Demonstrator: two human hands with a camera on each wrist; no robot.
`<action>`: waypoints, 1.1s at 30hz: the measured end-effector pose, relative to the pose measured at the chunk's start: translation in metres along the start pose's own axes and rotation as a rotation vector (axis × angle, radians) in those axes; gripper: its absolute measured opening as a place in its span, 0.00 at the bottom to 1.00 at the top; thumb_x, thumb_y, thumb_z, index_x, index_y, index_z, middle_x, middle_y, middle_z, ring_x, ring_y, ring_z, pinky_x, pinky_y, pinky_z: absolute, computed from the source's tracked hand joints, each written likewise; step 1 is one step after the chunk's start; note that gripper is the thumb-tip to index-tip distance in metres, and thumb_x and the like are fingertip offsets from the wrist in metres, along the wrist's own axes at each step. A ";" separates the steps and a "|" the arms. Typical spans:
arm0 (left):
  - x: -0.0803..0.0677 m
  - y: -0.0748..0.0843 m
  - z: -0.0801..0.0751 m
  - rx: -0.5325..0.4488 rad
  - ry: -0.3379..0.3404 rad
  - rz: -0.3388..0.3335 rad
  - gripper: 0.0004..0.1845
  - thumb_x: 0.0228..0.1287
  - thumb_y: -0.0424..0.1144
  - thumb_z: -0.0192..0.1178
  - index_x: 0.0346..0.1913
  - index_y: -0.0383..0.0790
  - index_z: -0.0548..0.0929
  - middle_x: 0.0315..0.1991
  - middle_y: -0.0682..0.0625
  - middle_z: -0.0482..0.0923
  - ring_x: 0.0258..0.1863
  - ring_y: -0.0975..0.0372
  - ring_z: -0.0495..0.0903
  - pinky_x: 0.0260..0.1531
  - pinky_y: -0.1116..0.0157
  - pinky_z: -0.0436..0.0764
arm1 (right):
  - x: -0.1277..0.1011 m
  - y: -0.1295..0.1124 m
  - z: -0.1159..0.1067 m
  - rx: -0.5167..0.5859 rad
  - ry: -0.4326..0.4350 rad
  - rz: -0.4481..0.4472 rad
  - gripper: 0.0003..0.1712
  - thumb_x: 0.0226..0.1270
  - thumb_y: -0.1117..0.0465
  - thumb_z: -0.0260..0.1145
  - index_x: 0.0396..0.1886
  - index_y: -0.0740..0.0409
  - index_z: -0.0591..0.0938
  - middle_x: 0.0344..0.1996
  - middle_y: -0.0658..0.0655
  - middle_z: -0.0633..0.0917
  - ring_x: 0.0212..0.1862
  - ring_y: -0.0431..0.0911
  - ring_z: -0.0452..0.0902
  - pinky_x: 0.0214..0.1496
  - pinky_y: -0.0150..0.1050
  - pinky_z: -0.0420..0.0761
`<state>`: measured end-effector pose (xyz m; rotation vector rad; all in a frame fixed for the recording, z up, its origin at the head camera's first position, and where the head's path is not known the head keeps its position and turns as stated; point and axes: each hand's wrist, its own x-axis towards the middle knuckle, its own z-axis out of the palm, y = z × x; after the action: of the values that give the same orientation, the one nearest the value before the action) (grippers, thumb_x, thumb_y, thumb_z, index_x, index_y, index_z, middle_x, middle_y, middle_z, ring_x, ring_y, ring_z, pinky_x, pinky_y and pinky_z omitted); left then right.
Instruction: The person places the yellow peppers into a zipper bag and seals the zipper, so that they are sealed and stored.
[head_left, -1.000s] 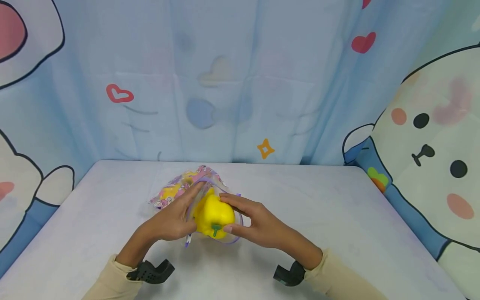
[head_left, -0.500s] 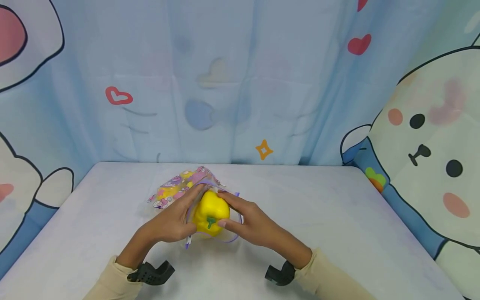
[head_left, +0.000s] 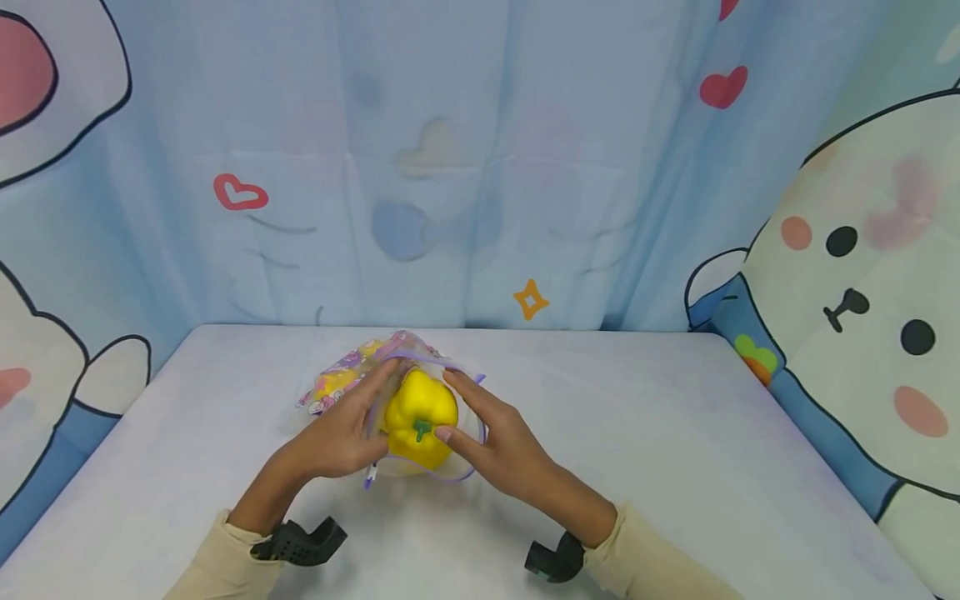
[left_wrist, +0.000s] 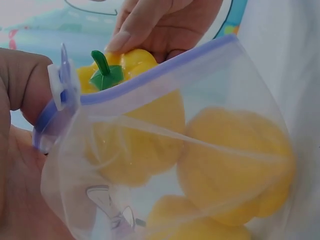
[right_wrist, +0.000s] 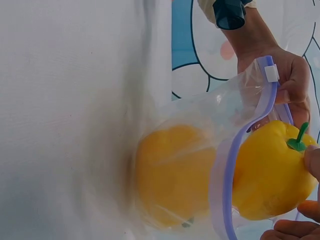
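Note:
A yellow bell pepper (head_left: pixel 418 412) with a green stem is partway through the mouth of a clear zip bag (head_left: pixel 341 379) with a printed pattern. My right hand (head_left: pixel 506 433) holds this pepper, thumb by the stem. My left hand (head_left: pixel 337 437) grips the bag at its purple zip rim (left_wrist: pixel 165 70), near the white slider (right_wrist: pixel 271 73). In the left wrist view, a second yellow pepper (left_wrist: pixel 235 165) and another yellow piece (left_wrist: pixel 195 222) show through the plastic. The bag hides part of the left hand's fingers.
The bag lies on a white-covered table (head_left: pixel 675 433). Behind it hangs a blue cartoon-print curtain (head_left: pixel 465 167). A black wrist device (head_left: pixel 300 543) is strapped to the left wrist, another (head_left: pixel 555 558) to the right.
My right hand and the pepper have shifted left and slightly away from me, toward the inside of the bag. The left hand keeps its hold on the bag with little movement.

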<state>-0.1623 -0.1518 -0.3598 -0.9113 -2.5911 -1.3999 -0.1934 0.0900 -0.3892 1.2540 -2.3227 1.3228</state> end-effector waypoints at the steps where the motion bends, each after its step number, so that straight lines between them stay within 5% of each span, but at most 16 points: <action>1: 0.000 0.000 0.000 0.003 0.004 -0.004 0.50 0.46 0.27 0.55 0.75 0.28 0.46 0.75 0.36 0.47 0.74 0.45 0.47 0.67 0.41 0.52 | 0.000 0.000 0.000 0.004 0.002 -0.004 0.38 0.66 0.58 0.66 0.72 0.62 0.64 0.71 0.57 0.65 0.71 0.49 0.59 0.67 0.45 0.65; 14: -0.001 0.001 0.000 -0.010 0.032 -0.062 0.51 0.46 0.29 0.55 0.76 0.30 0.42 0.77 0.39 0.39 0.75 0.47 0.41 0.67 0.42 0.49 | 0.001 -0.003 -0.001 0.053 -0.078 -0.066 0.32 0.67 0.63 0.64 0.70 0.60 0.69 0.69 0.53 0.69 0.69 0.44 0.63 0.66 0.39 0.67; 33: -0.001 0.001 -0.004 0.024 0.041 -0.041 0.52 0.44 0.26 0.55 0.76 0.30 0.43 0.77 0.41 0.40 0.75 0.47 0.43 0.68 0.43 0.51 | 0.010 -0.003 0.017 -0.114 -0.070 -0.069 0.36 0.66 0.60 0.65 0.71 0.66 0.66 0.68 0.59 0.69 0.69 0.48 0.64 0.65 0.39 0.67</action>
<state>-0.1613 -0.1551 -0.3569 -0.8216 -2.6047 -1.3793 -0.1932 0.0708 -0.3917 1.3513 -2.3413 1.1261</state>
